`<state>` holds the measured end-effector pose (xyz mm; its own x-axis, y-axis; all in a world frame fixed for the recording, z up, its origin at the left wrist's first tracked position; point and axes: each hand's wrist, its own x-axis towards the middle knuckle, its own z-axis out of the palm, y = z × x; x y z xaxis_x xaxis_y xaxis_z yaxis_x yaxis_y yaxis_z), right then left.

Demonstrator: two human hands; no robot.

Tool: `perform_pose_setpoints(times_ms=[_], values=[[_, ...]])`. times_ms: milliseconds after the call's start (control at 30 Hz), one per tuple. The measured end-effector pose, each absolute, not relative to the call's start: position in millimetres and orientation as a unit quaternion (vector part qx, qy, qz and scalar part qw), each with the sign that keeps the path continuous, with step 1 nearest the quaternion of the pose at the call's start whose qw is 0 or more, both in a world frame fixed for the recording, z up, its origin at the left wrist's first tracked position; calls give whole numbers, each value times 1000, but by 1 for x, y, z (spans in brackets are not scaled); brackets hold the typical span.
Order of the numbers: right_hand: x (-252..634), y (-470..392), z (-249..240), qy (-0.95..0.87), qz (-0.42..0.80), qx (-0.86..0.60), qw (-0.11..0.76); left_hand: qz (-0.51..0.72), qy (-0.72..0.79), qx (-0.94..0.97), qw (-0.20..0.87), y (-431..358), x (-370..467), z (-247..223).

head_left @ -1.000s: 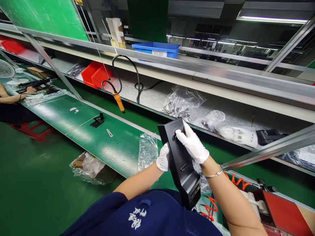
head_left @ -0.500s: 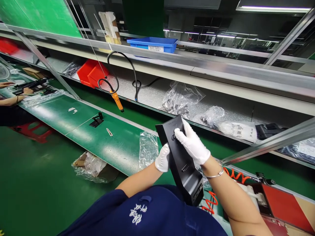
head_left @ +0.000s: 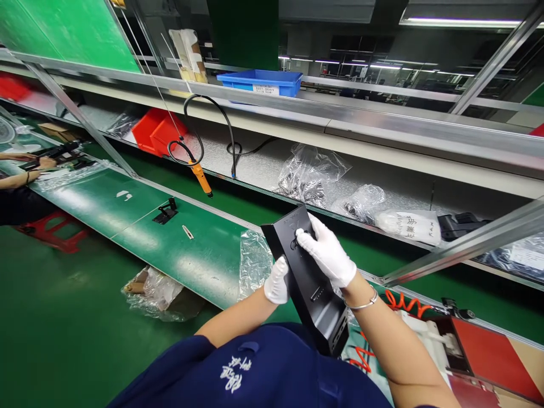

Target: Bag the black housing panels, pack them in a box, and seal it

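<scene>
Black housing (head_left: 312,289): shifted slightly leftward in view; its upper left corner now overlaps the clear bag (head_left: 253,263).
Left hand (head_left: 276,280): moved with it, covering more of that bag's edge.
Right hand (head_left: 329,255): shifted likewise.
Co-worker's farther forearm (head_left: 15,156): now visible; absent one second earlier.

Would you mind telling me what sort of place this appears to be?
Probably a factory assembly line: an orange corded tool hangs by a long green workbench, and a shelf behind holds red bins and plastic bags.
</scene>
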<state>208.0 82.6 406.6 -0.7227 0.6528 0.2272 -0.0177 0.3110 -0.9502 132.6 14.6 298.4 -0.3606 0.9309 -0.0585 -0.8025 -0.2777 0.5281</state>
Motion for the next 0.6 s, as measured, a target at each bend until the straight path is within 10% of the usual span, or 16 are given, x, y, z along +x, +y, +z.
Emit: perform_pose_setpoints(times_ms=[600], values=[[208,84,388,-834,394,-216,320,806,244,112,527,11,137,293]])
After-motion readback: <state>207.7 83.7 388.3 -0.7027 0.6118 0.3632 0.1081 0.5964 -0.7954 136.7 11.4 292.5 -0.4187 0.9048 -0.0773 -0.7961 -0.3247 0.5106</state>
